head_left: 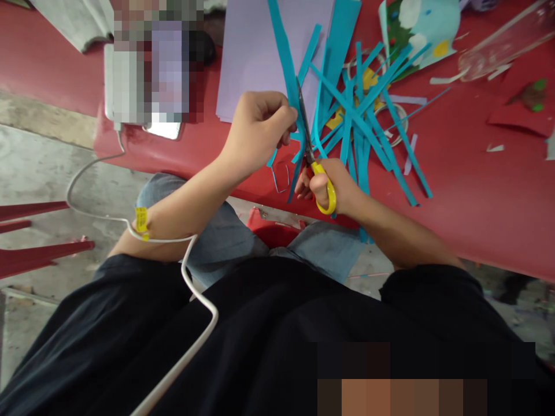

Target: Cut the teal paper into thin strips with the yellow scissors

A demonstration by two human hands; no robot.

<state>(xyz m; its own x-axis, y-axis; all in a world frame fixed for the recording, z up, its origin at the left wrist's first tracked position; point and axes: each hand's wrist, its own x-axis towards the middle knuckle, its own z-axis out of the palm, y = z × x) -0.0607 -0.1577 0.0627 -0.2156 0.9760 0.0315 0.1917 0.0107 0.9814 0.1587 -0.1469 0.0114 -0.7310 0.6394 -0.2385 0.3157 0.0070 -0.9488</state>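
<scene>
Pinched in my left hand (264, 127) is a long blue paper strip (281, 49), which runs up past the fingers over lilac paper. My right hand (332, 185) grips yellow-handled scissors (309, 144), thumb through one loop. Their dark blades point away from me and lie along the right edge of the strip, close to my left fingertips. Whether the blades are parted I cannot tell. Just to the right, a loose heap of cut blue strips (373, 115) crosses over itself on the red table (468, 202).
Lilac paper sheets (247, 52) lie beyond my left hand. Rolls of tape (396, 124) sit among the strips. A clear plastic bottle (503, 49) and a painted paper (429, 29) are at upper right. A white power bank (124, 86) has a cable (93, 167) running across my left forearm.
</scene>
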